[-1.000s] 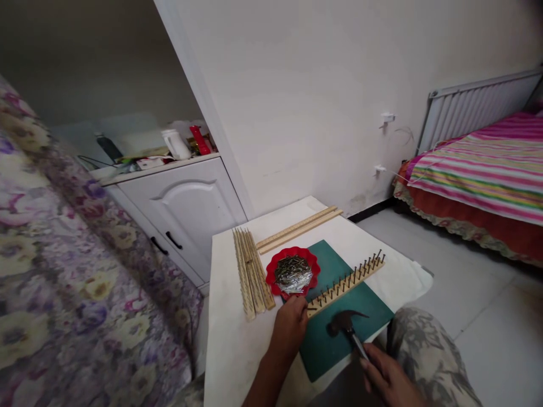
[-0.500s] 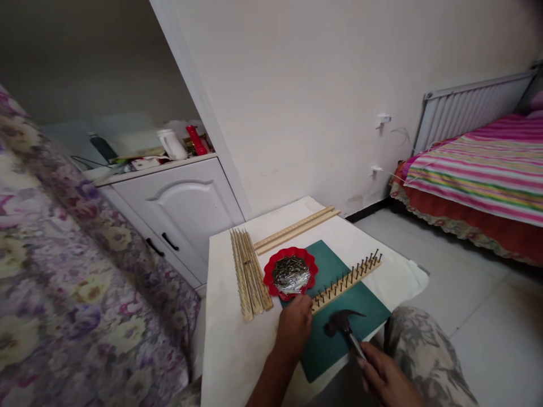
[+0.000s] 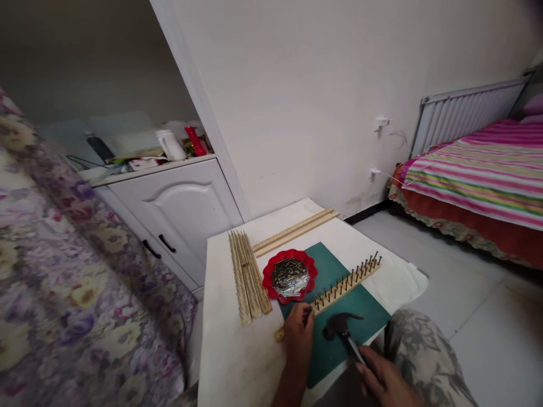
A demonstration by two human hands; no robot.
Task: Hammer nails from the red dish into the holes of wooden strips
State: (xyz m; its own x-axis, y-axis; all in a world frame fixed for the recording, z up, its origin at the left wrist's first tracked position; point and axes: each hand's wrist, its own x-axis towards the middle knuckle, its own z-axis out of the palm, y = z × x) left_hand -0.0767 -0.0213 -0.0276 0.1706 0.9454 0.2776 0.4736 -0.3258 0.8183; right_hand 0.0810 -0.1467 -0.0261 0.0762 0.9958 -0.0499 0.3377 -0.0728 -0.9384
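Note:
My right hand [image 3: 377,370] is wrapped round the handle of a claw hammer [image 3: 339,327], its head just above the green mat [image 3: 331,356]. A wooden strip [image 3: 350,287] with rows of upright nails lies slantwise across the mat. At its near part sits my left hand [image 3: 298,330], thumb and fingers pinched together; what is between them is too small to make out. The strip's bare near end [image 3: 279,334] pokes out left of that hand. Just beyond my left hand is a red scalloped bowl [image 3: 268,287] full of loose nails [image 3: 291,276].
Several nail-studded strips [image 3: 248,277] lie left of the bowl on the white-covered table [image 3: 229,362]. Two more wooden strips [image 3: 292,232] lie at the back. A white cabinet [image 3: 182,209] and floral curtain [image 3: 85,294] stand left, a bed [image 3: 479,175] right.
My left hand has moved slightly down and toward me, away from the bowl's edge, uncovering the near end of the strip. The hammer stays nearly in place.

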